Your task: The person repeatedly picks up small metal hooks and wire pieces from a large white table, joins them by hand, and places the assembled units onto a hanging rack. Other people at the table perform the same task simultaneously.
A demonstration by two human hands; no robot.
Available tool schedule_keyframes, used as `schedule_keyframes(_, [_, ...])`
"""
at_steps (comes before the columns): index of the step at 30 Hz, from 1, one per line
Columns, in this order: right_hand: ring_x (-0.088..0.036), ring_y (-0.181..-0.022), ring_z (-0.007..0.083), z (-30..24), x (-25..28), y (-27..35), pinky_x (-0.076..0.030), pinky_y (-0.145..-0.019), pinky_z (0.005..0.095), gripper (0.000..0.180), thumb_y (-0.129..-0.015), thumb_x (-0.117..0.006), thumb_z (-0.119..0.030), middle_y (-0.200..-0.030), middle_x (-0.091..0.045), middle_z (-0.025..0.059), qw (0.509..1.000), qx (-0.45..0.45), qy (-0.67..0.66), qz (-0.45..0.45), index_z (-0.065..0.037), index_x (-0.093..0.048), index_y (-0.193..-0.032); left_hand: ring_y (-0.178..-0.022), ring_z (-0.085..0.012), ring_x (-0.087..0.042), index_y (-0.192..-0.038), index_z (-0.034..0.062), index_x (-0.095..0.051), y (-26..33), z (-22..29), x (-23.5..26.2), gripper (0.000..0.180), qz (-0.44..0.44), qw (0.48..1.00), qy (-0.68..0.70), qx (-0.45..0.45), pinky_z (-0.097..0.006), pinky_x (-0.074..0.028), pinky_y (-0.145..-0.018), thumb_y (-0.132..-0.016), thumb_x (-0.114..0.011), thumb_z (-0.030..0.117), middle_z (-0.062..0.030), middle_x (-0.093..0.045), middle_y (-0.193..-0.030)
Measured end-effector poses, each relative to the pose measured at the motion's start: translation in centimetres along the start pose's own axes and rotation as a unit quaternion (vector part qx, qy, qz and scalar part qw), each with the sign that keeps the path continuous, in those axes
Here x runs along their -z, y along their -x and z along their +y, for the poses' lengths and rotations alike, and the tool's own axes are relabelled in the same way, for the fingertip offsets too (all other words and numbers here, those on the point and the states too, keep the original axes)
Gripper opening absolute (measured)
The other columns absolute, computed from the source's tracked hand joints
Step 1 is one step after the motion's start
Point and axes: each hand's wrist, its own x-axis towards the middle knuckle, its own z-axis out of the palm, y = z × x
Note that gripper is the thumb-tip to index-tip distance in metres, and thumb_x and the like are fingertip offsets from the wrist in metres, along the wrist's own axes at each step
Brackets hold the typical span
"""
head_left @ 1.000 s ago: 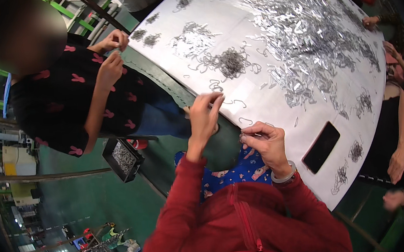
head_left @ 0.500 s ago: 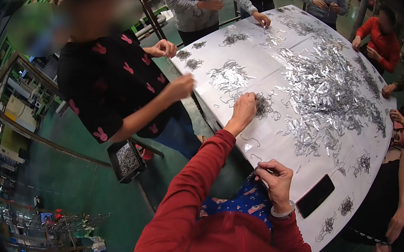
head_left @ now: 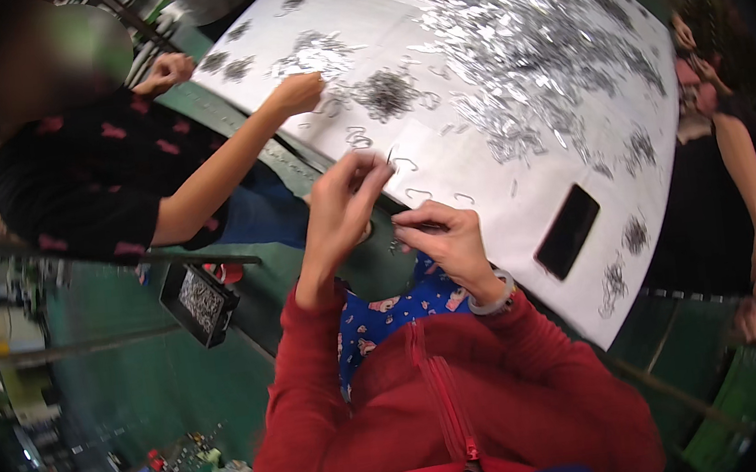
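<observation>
Left hand (head_left: 342, 205) pinches a wire hook (head_left: 391, 156); right hand (head_left: 445, 240) grips small metal pieces (head_left: 395, 247). Best to keep both over the table (head_left: 484, 188) edge.

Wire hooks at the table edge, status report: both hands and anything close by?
Left hand pinching a wire hook. Right hand gripping small metal pieces. Black phone on white table, clear of both hands.

Bright overhead light on white table (head_left: 483, 179); metal pieces (head_left: 542, 44) glint, mild glare at centre. Green floor (head_left: 136, 390) at lower left dim. Strong fisheye bend: table edges curve, black vignette rings frame. Slight motion blur overall; rim detail soft, smeared.
</observation>
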Motion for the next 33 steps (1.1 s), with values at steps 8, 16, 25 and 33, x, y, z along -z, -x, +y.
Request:
schedule_keyframes(8, [-0.062, -0.075, 0.0105, 0.6, -0.8, -0.3, -0.052, -0.067, 0.0201, 0.016, -0.082, -0.062, 0.004, -0.087, -0.062, 0.0046, 0.999, 0.018, -0.027, 0.004, 0.004, -0.067, -0.097, -0.081, -0.0252, -0.057, -0.083, -0.0001, -0.057, 5.0, 1.1, -1.1, 0.009, 0.087, 0.974, -0.172, -0.119, -0.032, -0.046, -0.07, -0.077, -0.063, -0.003, -0.012, -0.059, -0.09])
schedule_keyframes(16, [-0.06, -0.069, 0.0089, 0.3, -0.2, -0.4, -0.05, -0.062, 0.0195, 0.021, -0.079, -0.063, 0.008, -0.087, -0.062, 0.0051, 0.985, 0.145, 0.091, -0.015, 0.0, -0.068, -0.098, -0.087, -0.0144, -0.058, -0.093, -0.0005, -0.053, 6.1, -0.7, -3.1, 0.004, 0.147, 0.985, 0.081, -0.038, -0.028, -0.047, -0.08, -0.091, -0.054, 0.003, -0.0103, -0.061, -0.096])
schedule_keyframes(25, [-0.06, -0.076, 0.0384, 1.8, 15.8, -3.0, -0.048, -0.069, 0.0417, 0.012, -0.076, -0.062, -0.01, -0.075, -0.062, 0.0226, 0.806, -0.051, 0.569, 0.156, 0.002, -0.065, -0.078, -0.086, -0.0146, -0.057, -0.095, -0.0006, -0.051, 7.3, -0.8, -2.3, 0.005, 0.129, 0.984, 0.111, -0.045, -0.027, -0.047, -0.081, -0.091, -0.053, 0.003, -0.011, -0.062, -0.095])
schedule_keyframes(33, [-0.058, -0.077, 0.038, 5.2, 15.7, -3.8, -0.046, -0.07, 0.0449, 0.006, -0.073, -0.054, 0.001, -0.076, -0.059, 0.022, 0.778, 0.041, 0.615, 0.124, 0.004, -0.059, -0.073, -0.085, -0.0162, -0.06, -0.09, -0.0002, -0.055, 8.5, -1.4, -1.9, 0.003, 0.117, 0.989, 0.069, -0.053, -0.027, -0.048, -0.077, -0.088, -0.056, -0.002, -0.0105, -0.062, -0.09])
